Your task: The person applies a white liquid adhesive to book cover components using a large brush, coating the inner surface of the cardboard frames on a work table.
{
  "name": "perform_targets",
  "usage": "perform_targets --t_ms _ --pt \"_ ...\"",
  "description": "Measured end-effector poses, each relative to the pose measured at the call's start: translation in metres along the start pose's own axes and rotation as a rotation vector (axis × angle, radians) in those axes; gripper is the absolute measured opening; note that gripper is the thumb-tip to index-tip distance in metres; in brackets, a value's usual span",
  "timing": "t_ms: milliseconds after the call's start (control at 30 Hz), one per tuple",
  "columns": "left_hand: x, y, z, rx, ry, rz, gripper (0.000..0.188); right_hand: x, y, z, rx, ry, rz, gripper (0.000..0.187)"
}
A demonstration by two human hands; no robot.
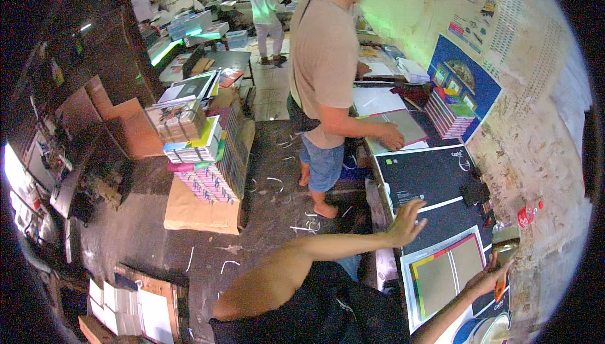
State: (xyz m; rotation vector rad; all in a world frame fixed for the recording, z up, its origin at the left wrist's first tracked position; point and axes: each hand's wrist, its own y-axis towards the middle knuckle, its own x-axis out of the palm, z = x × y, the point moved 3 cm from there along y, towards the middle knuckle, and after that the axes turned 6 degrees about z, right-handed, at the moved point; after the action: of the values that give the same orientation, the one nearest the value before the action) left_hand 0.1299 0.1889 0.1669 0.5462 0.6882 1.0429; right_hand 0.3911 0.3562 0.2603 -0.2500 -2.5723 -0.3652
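Note:
My right hand (488, 276) is wrapped round a paintbrush (500, 288) with an orange handle, its wide bristles pointing up and away from me. Below that hand, at the lower edge, stands a blue and white bucket (463, 331) with pale stuff on its rim. My left hand (407, 225) hangs over the dark worktop, fingers spread and holding nothing. Between my two arms lies a book cover sheet (411, 309) with a white border and coloured edges. Two grey-brown boards (435, 286) rest on it side by side, a narrow gap between them.
A co-worker (324, 60) stands farther along the bench, one hand on a grey board (403, 126). Bound books (446, 116) are stacked by the wall. A red-capped bottle (528, 215) stands at the right. Tied book stacks (211, 177) sit on the left; another person (266, 13) stands far back.

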Motion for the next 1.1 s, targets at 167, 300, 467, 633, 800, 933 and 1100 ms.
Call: perform_targets --t_ms 167,300,467,633,800,933,1100 --pt "0.046 0.009 0.019 0.017 -0.056 -0.062 0.051 -0.001 -0.016 0.034 -0.086 -0.136 0.012 0.049" --pt "0.077 -0.014 -0.019 -0.088 -0.015 -0.097 0.051 -0.046 -0.019 0.034 -0.054 -0.226 0.156 0.046" --pt "0.119 -0.033 -0.041 -0.115 0.105 -0.334 0.039 -0.261 0.055 0.072 -0.064 -0.343 0.128 0.03" --pt "0.101 -0.002 -0.083 0.112 0.14 -0.15 0.05 -0.086 -0.003 -0.096 -0.586 -0.729 0.481 0.034" --pt "0.149 -0.018 -0.028 0.113 -0.027 -0.218 0.05 -0.128 -0.024 -0.216 -0.976 -0.505 0.516 0.031" --pt "0.148 -0.028 0.012 0.081 -0.105 -0.337 0.049 -0.164 -0.03 -0.259 -0.987 -0.697 0.531 0.033" --pt "0.175 -0.036 -0.001 -0.23 -0.109 -0.621 0.056 -0.252 -0.085 -0.296 -1.007 -1.335 0.751 0.032"
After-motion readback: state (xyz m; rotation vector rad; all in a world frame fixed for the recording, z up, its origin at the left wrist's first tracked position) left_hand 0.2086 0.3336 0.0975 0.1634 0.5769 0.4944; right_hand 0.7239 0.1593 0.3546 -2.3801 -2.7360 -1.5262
